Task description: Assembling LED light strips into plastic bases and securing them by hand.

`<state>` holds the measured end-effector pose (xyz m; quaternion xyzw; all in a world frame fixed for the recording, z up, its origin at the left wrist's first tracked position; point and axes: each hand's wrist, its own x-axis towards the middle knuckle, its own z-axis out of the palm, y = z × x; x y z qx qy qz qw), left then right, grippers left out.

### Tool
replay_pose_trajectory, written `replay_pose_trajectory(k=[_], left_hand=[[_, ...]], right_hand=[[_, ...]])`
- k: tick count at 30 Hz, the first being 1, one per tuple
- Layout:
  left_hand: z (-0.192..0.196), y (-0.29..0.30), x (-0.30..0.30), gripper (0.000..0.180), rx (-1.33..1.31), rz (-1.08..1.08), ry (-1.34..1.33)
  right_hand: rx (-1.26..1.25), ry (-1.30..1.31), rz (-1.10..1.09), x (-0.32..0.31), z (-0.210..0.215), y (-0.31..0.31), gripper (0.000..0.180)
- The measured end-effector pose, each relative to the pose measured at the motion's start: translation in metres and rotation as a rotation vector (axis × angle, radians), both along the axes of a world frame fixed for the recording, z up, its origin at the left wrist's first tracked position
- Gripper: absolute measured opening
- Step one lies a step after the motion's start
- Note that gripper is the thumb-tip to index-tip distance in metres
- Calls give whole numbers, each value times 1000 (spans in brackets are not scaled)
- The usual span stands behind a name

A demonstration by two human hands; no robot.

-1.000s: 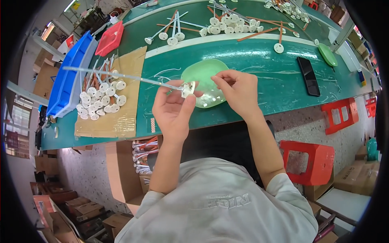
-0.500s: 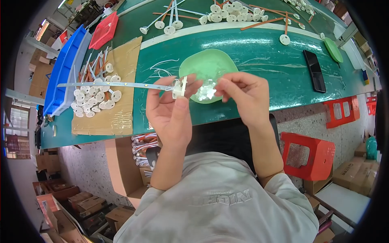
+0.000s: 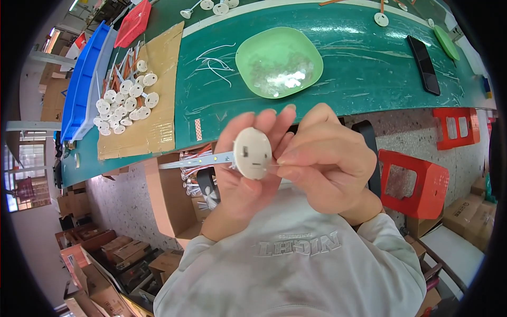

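My left hand holds an LED strip assembly: a pale strip dotted with small LEDs, ending in a round white cap. The cap's slotted face is turned up toward me, and the strip points left. My right hand is closed in a pinch at the cap's right edge. Between its thumb and forefinger is a small, thin clear piece, hard to make out. Beyond both hands, a green bowl on the table contains many small, shiny clear flakes.
Capped strips are heaped on a cardboard sheet at left, beside a blue bin and red basket. Loose white wires lie left of the bowl. A phone rests at right; red stools stand below.
Both hands have come nearer to me, off the table edge. The cap has turned face up, and my right hand has moved from over the bowl to the cap. The view has tilted downward.
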<state>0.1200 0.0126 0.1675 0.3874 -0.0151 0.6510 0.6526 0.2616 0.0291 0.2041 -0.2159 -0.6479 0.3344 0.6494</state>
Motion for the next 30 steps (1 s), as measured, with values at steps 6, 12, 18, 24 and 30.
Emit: replay_pose_trajectory(k=[6, 12, 18, 24, 30], left_hand=[[-7, -9, 2, 72, 18, 23, 47], [-13, -10, -1, 68, -13, 108, 212], [-20, 0, -9, 67, 46, -32, 193], [-26, 7, -6, 69, 157, 33, 155], [-34, -6, 0, 71, 106, 175, 150]], right_hand=[[48, -85, -5, 2, -13, -6, 13], [174, -254, -158, 5, -17, -9, 19], [96, -264, 20, 20, -13, -1, 23], [50, -217, 33, 13, -17, 1, 20], [69, -234, -170, -2, -25, -9, 24]])
